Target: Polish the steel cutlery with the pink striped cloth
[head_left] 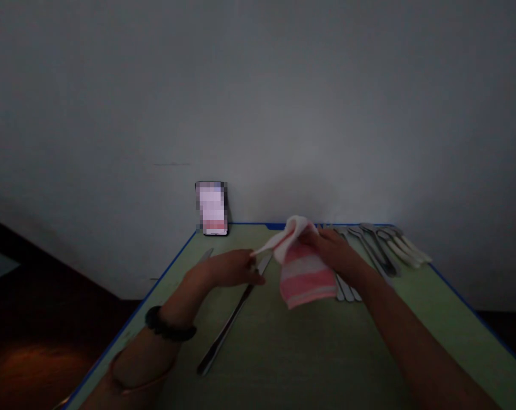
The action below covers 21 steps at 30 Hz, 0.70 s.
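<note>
A pink-and-white striped cloth [309, 279] hangs bunched above the table, with its lower part dangling free. My right hand [332, 253] is closed around its upper right side; the fingertips are partly hidden by the folds. From the cloth a thin white corner stretches left to my left hand [238, 267], which pinches it between closed fingers. Below that hand a table knife [227, 330] lies slantwise on the green tabletop [275, 364], its far part partly covered by the fingers. Another blade-like metal piece [207, 254] shows behind my left wrist.
A phone [213, 208] with a lit, blurred screen leans against the grey wall [258, 114] at the back left. Several spoons [375, 250] and light-handled cutlery [405, 250] lie at the back right. More metal handles [347, 291] show beneath my right hand. Blue edging borders the table.
</note>
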Each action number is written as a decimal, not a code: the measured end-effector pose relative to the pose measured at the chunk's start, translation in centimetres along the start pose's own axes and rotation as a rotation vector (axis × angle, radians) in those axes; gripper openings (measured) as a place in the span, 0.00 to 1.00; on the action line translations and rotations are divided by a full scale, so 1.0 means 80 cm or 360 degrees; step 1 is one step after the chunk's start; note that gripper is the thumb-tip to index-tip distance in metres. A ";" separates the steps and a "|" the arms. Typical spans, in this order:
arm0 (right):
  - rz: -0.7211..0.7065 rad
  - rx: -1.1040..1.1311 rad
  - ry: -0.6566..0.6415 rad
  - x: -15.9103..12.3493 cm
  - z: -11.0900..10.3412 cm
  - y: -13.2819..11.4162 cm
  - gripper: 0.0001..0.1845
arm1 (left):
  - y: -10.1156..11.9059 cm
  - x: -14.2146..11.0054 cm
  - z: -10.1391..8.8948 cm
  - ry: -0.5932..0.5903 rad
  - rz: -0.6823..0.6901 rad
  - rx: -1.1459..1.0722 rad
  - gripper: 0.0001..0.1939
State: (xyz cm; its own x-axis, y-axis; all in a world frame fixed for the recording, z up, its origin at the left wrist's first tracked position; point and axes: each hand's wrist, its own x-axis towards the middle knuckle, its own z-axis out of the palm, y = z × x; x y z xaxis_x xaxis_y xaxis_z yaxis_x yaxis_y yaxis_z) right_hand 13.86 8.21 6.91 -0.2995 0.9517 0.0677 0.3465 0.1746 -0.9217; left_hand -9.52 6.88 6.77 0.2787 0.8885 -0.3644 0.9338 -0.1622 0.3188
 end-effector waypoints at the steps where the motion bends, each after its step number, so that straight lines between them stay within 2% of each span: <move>1: 0.0099 0.0118 -0.0062 -0.002 -0.002 0.001 0.22 | 0.003 -0.005 -0.005 0.0022 0.0100 -0.0071 0.22; 3: 0.0233 0.0368 -0.0151 -0.005 -0.002 0.006 0.23 | 0.012 -0.015 -0.015 0.0027 0.0385 -0.0425 0.27; 5: 0.0302 0.0590 -0.0197 -0.005 0.001 0.011 0.24 | 0.025 -0.020 -0.020 -0.0060 0.0674 -0.0788 0.24; 7: 0.0302 0.0754 -0.0197 -0.005 0.004 0.012 0.24 | 0.038 -0.020 -0.019 -0.0001 0.0819 -0.1089 0.21; 10: 0.0171 0.0815 -0.0264 -0.005 0.007 0.009 0.22 | 0.049 -0.011 -0.012 0.0162 0.0705 -0.1423 0.19; 13: 0.0063 0.0707 -0.0384 -0.006 0.008 0.008 0.20 | 0.048 -0.003 -0.006 0.0285 0.0508 -0.1535 0.15; 14: 0.0054 0.0635 -0.0361 -0.005 0.008 0.008 0.20 | 0.046 -0.001 -0.006 0.0328 0.0451 -0.1531 0.15; 16: 0.0006 0.0393 -0.0124 -0.004 0.008 0.011 0.23 | 0.043 -0.001 -0.006 0.0429 0.0362 -0.1491 0.17; 19: -0.0229 -0.0131 0.0496 -0.001 0.010 0.012 0.26 | 0.045 -0.003 -0.008 0.0562 0.0282 -0.1435 0.20; 20: -0.0299 -0.0265 0.0591 -0.001 0.011 0.011 0.24 | 0.046 -0.004 -0.008 0.0578 0.0276 -0.1435 0.20; 21: -0.0340 -0.0339 0.0579 -0.002 0.013 0.009 0.22 | 0.048 -0.005 -0.009 0.0579 0.0282 -0.1447 0.20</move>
State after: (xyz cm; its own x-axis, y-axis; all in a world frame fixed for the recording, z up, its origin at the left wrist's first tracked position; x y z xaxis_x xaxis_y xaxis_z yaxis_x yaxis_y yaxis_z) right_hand 13.22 7.90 5.87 -0.0660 0.9089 0.4117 0.4970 0.3877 -0.7763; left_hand -6.20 6.19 8.77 0.1697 0.9855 -0.0050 0.3163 -0.0496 0.9474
